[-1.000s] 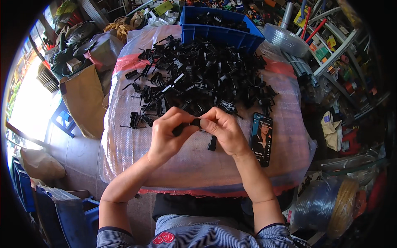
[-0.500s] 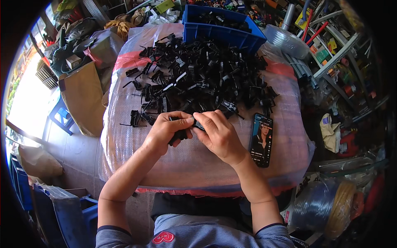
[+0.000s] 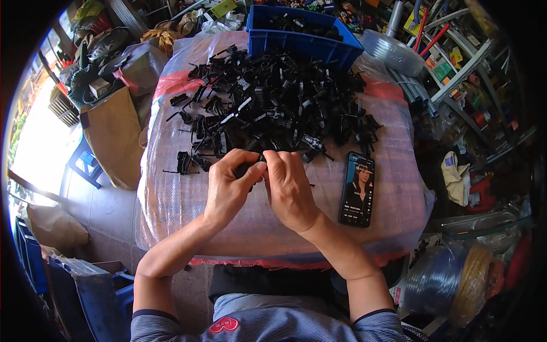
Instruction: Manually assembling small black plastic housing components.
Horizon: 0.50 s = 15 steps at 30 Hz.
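My left hand (image 3: 229,183) is closed around a small black plastic part (image 3: 244,170), mostly hidden by the fingers. Right beside it, my right hand (image 3: 289,188) has its fingertips pressed together against the same part, near the left thumb. Whether the right fingers pinch a separate piece cannot be made out. Just beyond both hands spreads a large heap of black plastic parts (image 3: 273,105) with thin arms sticking out. One loose black part (image 3: 183,163) lies at the heap's near left edge.
A blue crate (image 3: 305,43) holding more black parts stands behind the heap. The work surface is covered with a pale woven sheet (image 3: 188,228). A phone (image 3: 357,191) with a lit screen lies to the right. Coiled clear tubing (image 3: 393,54) sits at the far right.
My right hand has turned more upright and closed in against the left. The left hand has rotated slightly, so less of the black part shows.
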Available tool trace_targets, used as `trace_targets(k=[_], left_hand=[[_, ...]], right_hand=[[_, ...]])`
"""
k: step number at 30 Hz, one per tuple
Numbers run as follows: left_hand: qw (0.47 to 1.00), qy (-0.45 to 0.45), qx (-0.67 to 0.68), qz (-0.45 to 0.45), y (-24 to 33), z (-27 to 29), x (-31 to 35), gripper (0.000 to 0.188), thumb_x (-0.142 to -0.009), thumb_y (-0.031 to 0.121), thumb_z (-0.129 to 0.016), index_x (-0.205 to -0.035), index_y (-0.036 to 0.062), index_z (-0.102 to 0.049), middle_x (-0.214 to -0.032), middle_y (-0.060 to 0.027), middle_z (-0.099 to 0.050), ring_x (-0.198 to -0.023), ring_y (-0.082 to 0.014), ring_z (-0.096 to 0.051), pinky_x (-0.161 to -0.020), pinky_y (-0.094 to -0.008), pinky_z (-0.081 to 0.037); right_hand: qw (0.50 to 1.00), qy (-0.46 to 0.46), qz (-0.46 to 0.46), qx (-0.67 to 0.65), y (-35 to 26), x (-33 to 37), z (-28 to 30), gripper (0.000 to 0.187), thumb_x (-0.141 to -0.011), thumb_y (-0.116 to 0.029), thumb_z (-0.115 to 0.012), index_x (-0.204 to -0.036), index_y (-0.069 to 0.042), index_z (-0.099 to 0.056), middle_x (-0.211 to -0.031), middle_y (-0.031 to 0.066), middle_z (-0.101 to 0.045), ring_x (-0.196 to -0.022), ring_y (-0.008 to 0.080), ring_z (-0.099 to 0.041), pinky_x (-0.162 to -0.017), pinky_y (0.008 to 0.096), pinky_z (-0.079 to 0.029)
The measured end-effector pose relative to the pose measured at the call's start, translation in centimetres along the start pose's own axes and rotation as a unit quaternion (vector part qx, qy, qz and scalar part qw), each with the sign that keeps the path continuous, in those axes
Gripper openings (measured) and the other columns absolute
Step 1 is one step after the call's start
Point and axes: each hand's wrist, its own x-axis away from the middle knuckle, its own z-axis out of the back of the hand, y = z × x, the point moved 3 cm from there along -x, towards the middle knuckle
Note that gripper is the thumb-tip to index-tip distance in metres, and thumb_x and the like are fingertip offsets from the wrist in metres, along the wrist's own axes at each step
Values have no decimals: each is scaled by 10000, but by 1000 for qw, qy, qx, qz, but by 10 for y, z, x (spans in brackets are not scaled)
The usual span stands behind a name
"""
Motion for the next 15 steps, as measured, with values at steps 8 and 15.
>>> trace_targets(k=[8,15], left_hand=[[1000,-8,16,17,-3,-1,0,170,-790,117,-649,-864,-18,-577,-659,-24,-554,-589,-55,-472,-520,-221,-395],[999,11,-26,-34,-1,-2,0,181,-798,149,-654,-853,-2,-572,-636,1,-525,-560,-43,-444,-485,-205,-365]], right_hand=[[999,1,21,24,2,-1,-4,385,-689,29,-529,-1062,58,-443,-785,125,-441,-721,259,-458,-644,347,-402],[1000,-11,-19,7,0,0,-1,403,-717,64,-580,-1095,33,-444,-873,158,-501,-786,309,-511,-703,374,-435]])
